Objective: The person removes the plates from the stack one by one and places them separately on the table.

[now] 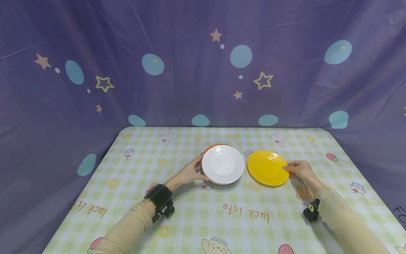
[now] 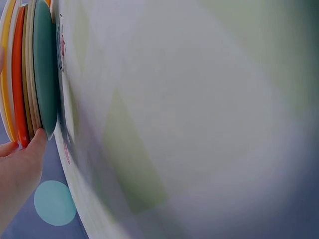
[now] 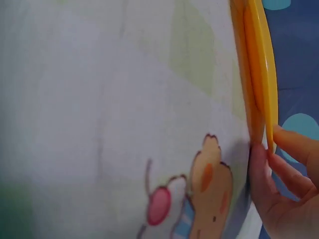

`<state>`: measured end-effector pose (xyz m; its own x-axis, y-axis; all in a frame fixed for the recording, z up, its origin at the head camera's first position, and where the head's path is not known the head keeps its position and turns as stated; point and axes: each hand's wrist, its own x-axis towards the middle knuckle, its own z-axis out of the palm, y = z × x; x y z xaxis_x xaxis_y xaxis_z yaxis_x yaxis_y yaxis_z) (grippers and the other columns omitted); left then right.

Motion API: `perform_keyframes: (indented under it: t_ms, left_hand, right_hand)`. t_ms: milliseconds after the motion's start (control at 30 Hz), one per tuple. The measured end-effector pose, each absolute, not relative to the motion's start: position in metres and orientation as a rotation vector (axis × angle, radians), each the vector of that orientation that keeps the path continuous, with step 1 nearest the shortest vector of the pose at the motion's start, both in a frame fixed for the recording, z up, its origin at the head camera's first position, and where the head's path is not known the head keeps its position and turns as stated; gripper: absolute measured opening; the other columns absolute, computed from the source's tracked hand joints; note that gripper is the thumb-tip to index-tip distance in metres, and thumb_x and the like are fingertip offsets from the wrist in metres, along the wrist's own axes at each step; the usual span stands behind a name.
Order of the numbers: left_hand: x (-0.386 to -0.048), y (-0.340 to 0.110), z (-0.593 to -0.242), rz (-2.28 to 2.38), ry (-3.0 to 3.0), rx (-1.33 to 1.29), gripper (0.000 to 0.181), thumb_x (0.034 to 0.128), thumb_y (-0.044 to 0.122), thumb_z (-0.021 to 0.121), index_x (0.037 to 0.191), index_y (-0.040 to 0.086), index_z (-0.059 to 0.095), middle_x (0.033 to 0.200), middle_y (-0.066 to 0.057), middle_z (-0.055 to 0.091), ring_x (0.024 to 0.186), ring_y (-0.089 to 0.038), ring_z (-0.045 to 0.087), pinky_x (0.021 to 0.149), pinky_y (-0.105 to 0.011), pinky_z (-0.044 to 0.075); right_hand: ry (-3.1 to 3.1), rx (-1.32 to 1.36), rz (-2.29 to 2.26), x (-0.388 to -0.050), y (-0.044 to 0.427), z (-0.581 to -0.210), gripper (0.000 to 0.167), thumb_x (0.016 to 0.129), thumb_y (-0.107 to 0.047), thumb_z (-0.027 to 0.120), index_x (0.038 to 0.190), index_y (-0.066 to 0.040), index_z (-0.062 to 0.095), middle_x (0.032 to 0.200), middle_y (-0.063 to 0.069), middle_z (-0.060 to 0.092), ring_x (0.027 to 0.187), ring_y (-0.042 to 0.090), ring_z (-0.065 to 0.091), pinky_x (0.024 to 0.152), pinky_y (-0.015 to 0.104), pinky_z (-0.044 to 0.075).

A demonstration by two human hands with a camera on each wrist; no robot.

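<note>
A stack of plates stands near the middle of the table, a white plate (image 1: 223, 164) on top. Side-on in the left wrist view, the stack shows yellow, orange (image 2: 19, 74) and tan plates with a teal plate (image 2: 46, 69) lowest. My left hand (image 1: 189, 171) holds the stack's left edge, thumb and fingers spread around it. Just right of the stack is a single yellow plate (image 1: 268, 168). My right hand (image 1: 301, 170) pinches its right rim; in the right wrist view the fingers (image 3: 294, 144) grip the rim of the yellow plate (image 3: 269, 64) just above the cloth.
A green-and-white checked cloth (image 1: 190, 225) with printed figures and lettering covers the table. Behind the table's far edge hangs a purple curtain (image 1: 190, 95) with stars and blue ovals. Black bands with devices sit on both wrists.
</note>
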<state>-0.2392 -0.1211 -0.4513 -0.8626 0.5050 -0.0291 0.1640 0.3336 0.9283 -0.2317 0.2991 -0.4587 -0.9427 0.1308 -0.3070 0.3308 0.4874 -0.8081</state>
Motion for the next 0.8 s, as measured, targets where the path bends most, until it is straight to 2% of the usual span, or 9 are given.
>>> perform_keyframes:
  t_ms: [133,267,367,433,633,800]
  left_hand:
    - [-0.237,-0.121,-0.446,1.543,2.264,0.604,0.105,0.0638,0.013,0.077,0.14,-0.002,0.007,0.147,-0.015,0.007,0.131,-0.028,0.022,0.105,-0.033,0.028]
    - [-0.231,-0.12,-0.433,1.544,2.23,0.616,0.103,0.066,0.009,0.076,0.139,-0.006,0.005,0.146,-0.019,0.005,0.131,-0.032,0.019,0.106,-0.037,0.026]
    - [-0.227,-0.12,-0.426,1.521,2.238,0.617,0.102,0.0673,0.007,0.075,0.138,-0.007,0.004,0.146,-0.02,0.005,0.131,-0.031,0.019,0.106,-0.037,0.026]
    - [-0.227,-0.12,-0.426,1.519,2.239,0.613,0.101,0.0675,0.006,0.074,0.138,-0.007,0.003,0.146,-0.02,0.005,0.131,-0.032,0.02,0.106,-0.037,0.026]
    - [-0.235,-0.121,-0.44,1.569,2.224,0.591,0.104,0.0652,0.006,0.076,0.139,-0.005,0.004,0.146,-0.018,0.005,0.131,-0.031,0.02,0.106,-0.037,0.027]
    - [-0.24,-0.121,-0.452,1.564,2.265,0.575,0.106,0.063,0.013,0.078,0.141,0.0,0.007,0.147,-0.014,0.009,0.131,-0.027,0.023,0.105,-0.032,0.028]
  right_hand:
    - [2.763,0.28,-1.217,-0.229,0.294,-0.453,0.043,0.081,-0.02,0.062,0.108,0.013,0.055,0.089,0.021,0.063,0.064,0.014,0.058,0.057,0.025,0.052]
    - [2.98,0.113,-1.093,-0.227,0.289,-0.447,0.035,0.081,-0.015,0.06,0.105,0.011,0.057,0.093,0.027,0.061,0.076,0.031,0.058,0.066,0.038,0.051]
    - [3.084,0.011,-1.113,-0.228,0.284,-0.443,0.03,0.082,-0.011,0.059,0.102,0.01,0.059,0.092,0.028,0.061,0.082,0.038,0.058,0.071,0.046,0.049]
    - [3.087,-0.025,-1.187,-0.23,0.279,-0.441,0.028,0.082,-0.01,0.059,0.102,0.01,0.06,0.092,0.027,0.061,0.083,0.039,0.058,0.072,0.045,0.05]
    - [2.909,0.024,-1.347,-0.233,0.259,-0.43,0.032,0.085,-0.016,0.058,0.108,0.008,0.058,0.099,0.025,0.061,0.089,0.034,0.057,0.071,0.03,0.052]
    - [2.74,0.017,-1.463,-0.233,0.242,-0.424,0.036,0.087,-0.015,0.054,0.113,0.009,0.054,0.106,0.025,0.058,0.092,0.034,0.057,0.078,0.034,0.052]
